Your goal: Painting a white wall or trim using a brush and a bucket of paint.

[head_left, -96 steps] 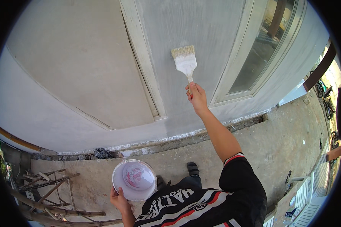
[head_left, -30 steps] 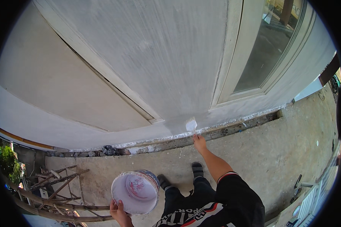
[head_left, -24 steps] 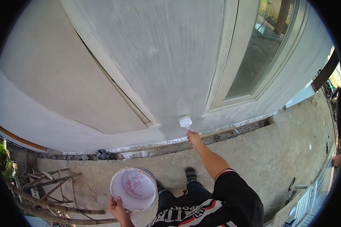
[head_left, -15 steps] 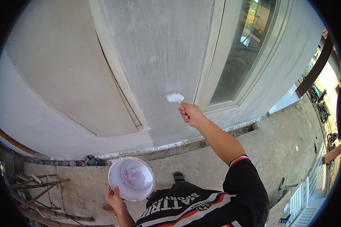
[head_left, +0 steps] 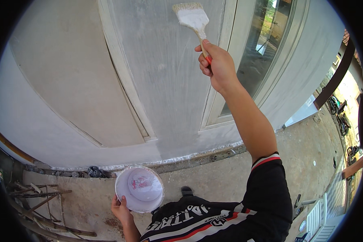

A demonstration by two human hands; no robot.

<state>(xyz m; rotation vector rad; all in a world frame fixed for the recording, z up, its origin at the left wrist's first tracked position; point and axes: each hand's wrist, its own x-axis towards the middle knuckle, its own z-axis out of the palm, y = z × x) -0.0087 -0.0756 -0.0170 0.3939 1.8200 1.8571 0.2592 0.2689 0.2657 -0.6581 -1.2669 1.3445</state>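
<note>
Grey wall (head_left: 165,86) | brush (head_left: 194,20) upward from right hand (head_left: 218,66) | bucket (head_left: 143,205) in left hand (head_left: 122,211)

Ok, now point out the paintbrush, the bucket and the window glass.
Paintbrush (head_left: 193,18): head view, on its white-coated part just below the bristles.
Bucket (head_left: 138,205): head view, on its inner wall near the rim.
Window glass (head_left: 262,56): head view, on the middle of its visible pane.

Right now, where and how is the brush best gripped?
Probably by the handle, coming from below and the right in the picture, as the right hand does. It's slim and slants down-right from the broad head, with the bristles at the far end. The head is coated white, so gripping there would likely foul the fingers.
</note>
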